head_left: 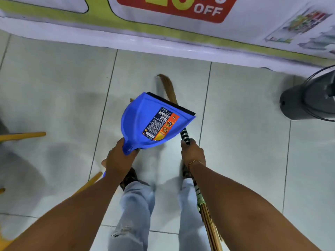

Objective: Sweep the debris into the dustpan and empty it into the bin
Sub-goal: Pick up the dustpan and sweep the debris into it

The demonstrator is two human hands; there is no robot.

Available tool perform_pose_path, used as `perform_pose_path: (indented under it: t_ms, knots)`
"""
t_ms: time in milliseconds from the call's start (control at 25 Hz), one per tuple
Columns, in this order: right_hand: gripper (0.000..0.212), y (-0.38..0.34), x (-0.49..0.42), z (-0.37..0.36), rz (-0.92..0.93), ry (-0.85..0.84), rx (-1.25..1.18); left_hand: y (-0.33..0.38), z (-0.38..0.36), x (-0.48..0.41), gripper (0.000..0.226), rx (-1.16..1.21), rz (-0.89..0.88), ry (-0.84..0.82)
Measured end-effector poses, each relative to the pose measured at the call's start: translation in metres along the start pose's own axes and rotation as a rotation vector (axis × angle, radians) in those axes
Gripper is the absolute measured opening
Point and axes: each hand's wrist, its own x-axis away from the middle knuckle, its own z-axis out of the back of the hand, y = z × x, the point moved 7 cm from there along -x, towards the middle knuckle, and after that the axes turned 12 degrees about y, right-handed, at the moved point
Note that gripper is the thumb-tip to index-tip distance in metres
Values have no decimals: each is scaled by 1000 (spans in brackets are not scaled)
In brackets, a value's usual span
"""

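one dustpan [154, 122], one broom [184, 136], one bin [308, 100], two hands.

Left hand [118, 158] grips blue dustpan [155, 122] by its handle, underside up. Right hand [193, 153] holds broom [185, 137]. Grey bin [308, 100] stands far right

Open tile floor [59, 91] ahead-left and right of me, room to swing there. Banner wall [181, 35] blocks the far side all along. Dark bin [308, 98] stands at the right, close to the wall. Yellow chair legs [23, 135] crowd my left (one slants in near my left foot). Dustpan [154, 122] and broom [184, 136] fill the middle between my hands.
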Motion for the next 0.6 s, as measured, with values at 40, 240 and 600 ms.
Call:
perform_pose_path:
  t_ms: [40, 240, 600]
  knots:
    - [39, -6, -3, -14, -10, 8, 3, -15, -3, -13, 28, -34, 6, 23]
    - [30, -16, -32, -66, 21, 71, 98, -77, -25, -66, 38, -328, 99, 68]
    - [40, 1, -137, -181, 138, 60, 352, -174, -115, -179, 54, -310, 391, 59]
